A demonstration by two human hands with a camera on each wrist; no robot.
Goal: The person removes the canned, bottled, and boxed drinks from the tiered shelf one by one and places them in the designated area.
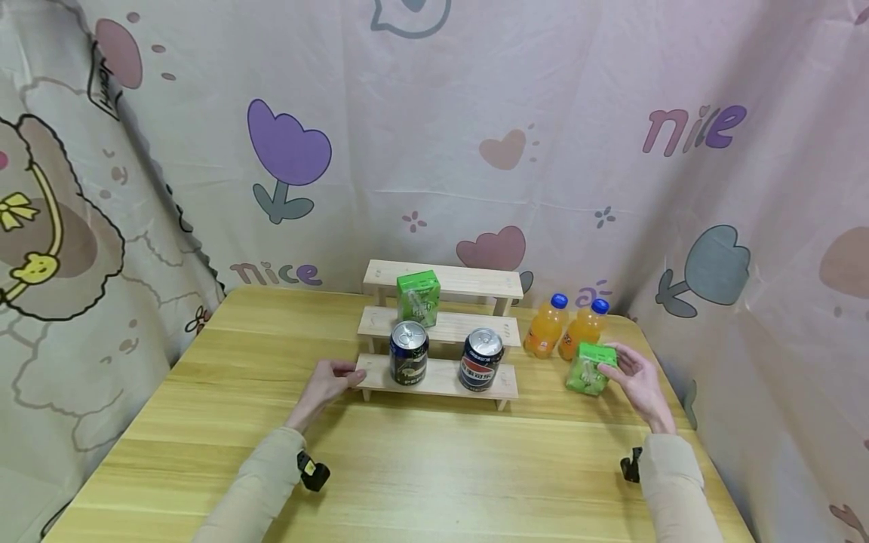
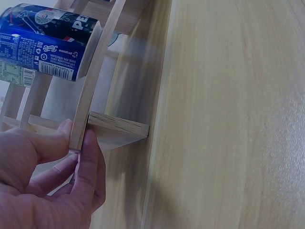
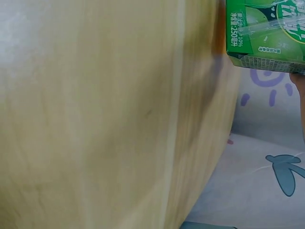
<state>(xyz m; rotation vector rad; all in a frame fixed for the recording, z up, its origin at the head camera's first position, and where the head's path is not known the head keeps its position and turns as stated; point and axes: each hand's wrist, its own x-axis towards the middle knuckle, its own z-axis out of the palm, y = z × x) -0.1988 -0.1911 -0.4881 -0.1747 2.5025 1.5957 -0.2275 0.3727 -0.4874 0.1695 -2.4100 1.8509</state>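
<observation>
My left hand (image 1: 331, 383) pinches the left end of the lowest step of a three-tier wooden display stand (image 1: 475, 280). In the left wrist view the thumb lies on top of the board (image 2: 97, 78) and the fingers underneath. A dark can (image 1: 409, 354) and a Pepsi can (image 1: 480, 362) stand upright on that step. On the middle step, behind the dark can, is a green juice carton (image 1: 418, 298). Off to the stand's right, my right hand (image 1: 638, 381) holds a second green juice carton (image 1: 589, 369), thumb at its near side. The right wrist view shows that carton (image 3: 267, 33) close over the table.
Two orange drink bottles (image 1: 545, 326) with blue caps stand just behind the held carton, right of the stand. The wooden table (image 1: 434, 467) ends at a patterned curtain (image 1: 421, 151) at the back and both sides.
</observation>
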